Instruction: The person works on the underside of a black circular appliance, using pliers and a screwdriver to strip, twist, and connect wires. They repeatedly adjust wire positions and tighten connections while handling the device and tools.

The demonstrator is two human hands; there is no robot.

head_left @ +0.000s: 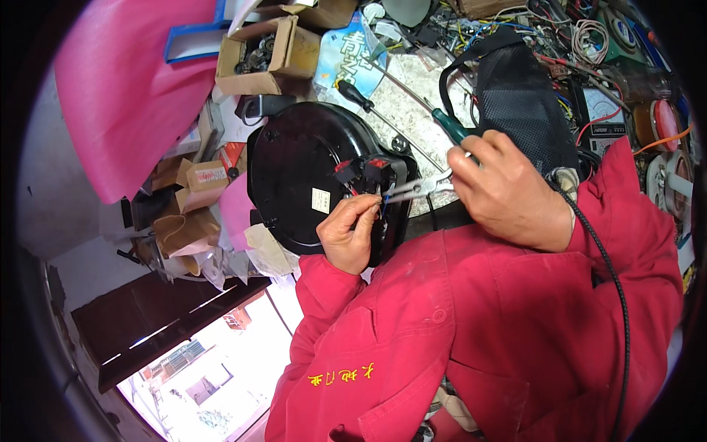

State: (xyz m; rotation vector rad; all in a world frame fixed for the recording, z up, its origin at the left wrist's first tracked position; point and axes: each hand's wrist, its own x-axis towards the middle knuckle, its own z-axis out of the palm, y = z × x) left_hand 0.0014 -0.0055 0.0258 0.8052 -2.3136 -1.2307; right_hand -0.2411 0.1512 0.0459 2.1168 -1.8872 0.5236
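Observation:
My right hand grips silver long-nose pliers, their tips beside the fingertips of my left hand. That left hand pinches a thin wire end at the edge of a round black appliance housing, which has a pale label and black parts with red tops with short wires. A green screwdriver handle extends behind my right fingers; whether they touch it, I cannot tell. A black-handled screwdriver lies across the pale bench beside the housing.
Cardboard boxes, one with small parts, stand at the back. A black mesh bag, tangled wires and a meter crowd the right. Pink sheeting and paper bags are at left. A dark cord runs over my right sleeve.

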